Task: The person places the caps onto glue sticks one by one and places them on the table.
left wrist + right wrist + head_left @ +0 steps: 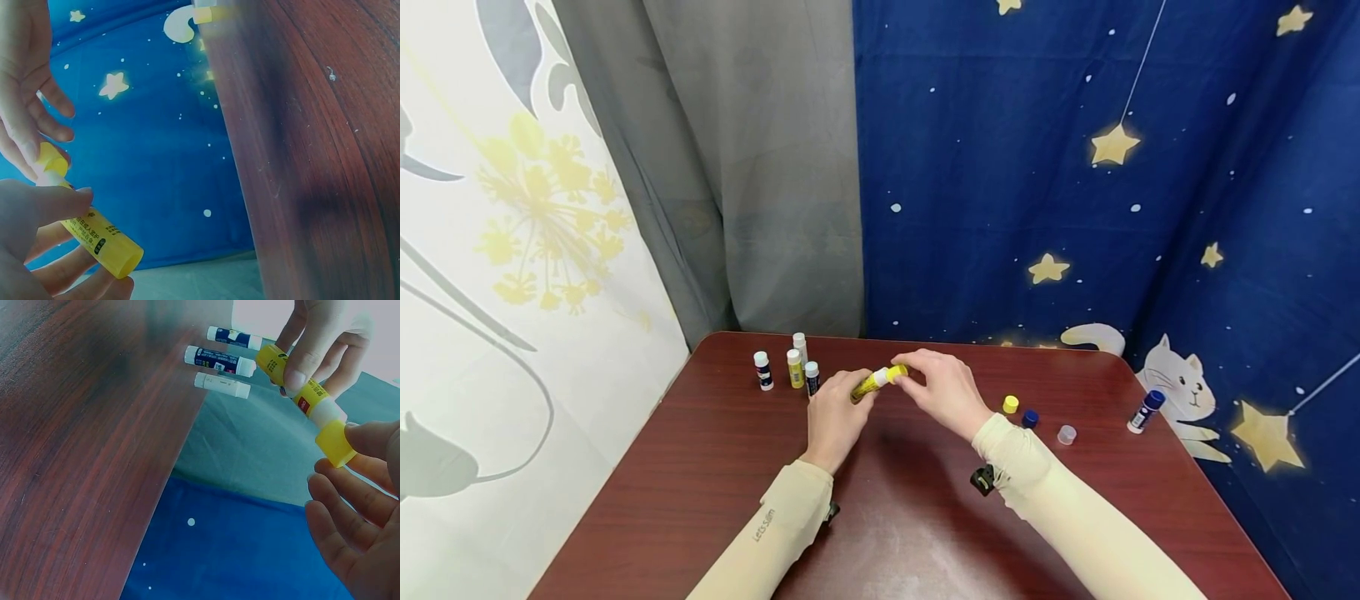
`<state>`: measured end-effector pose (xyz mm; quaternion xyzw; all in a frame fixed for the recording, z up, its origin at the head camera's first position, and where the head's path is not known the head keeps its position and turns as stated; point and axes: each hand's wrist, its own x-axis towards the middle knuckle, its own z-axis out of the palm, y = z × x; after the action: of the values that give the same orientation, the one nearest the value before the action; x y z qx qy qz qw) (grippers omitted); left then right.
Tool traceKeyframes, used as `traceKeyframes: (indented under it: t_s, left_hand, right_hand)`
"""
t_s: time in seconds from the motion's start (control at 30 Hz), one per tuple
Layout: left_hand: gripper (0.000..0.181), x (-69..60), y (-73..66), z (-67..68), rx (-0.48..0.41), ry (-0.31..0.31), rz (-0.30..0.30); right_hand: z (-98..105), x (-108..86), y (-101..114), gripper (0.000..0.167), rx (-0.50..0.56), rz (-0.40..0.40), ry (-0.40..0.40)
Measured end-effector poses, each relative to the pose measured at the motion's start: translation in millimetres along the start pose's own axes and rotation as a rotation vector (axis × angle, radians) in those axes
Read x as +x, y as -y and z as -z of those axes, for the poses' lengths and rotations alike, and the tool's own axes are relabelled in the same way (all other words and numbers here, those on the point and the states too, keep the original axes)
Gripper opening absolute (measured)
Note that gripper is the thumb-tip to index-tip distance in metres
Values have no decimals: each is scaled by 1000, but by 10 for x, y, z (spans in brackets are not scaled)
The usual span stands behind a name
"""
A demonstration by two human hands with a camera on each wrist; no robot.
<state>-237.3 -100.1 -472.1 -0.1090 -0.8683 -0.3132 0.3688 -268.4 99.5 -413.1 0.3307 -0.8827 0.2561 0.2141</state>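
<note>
My left hand [838,417] grips a yellow glue stick [103,240] by its body, above the middle of the table. At its other end my right hand [942,387] pinches a yellow cap [335,445] between thumb and fingers. A white collar [327,412] shows between the label and the cap. The cap sits at the collar's end; how far it goes over it I cannot tell. In the right wrist view, the right hand's other fingers [350,506] spread away from the cap.
Left of my hands stand several white-topped sticks, among them a dark blue one [763,372] and a yellow one [795,369]. To the right lie a yellow cap [1011,404], a blue cap [1030,418] and a clear cap [1067,434]. A blue-capped glue stick [1146,412] stands near the right edge.
</note>
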Motion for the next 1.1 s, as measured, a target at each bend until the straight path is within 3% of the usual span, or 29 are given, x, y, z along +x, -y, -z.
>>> traceKeyframes:
  t_s: [0.4, 1.1]
  left_hand:
    - [30, -13, 20, -16, 2, -17, -19]
    - [30, -50, 6, -16, 23, 9, 8]
  right_hand:
    - [-26, -2, -6, 27, 13, -2, -8]
    - [-55, 0, 42, 27, 36, 18, -32]
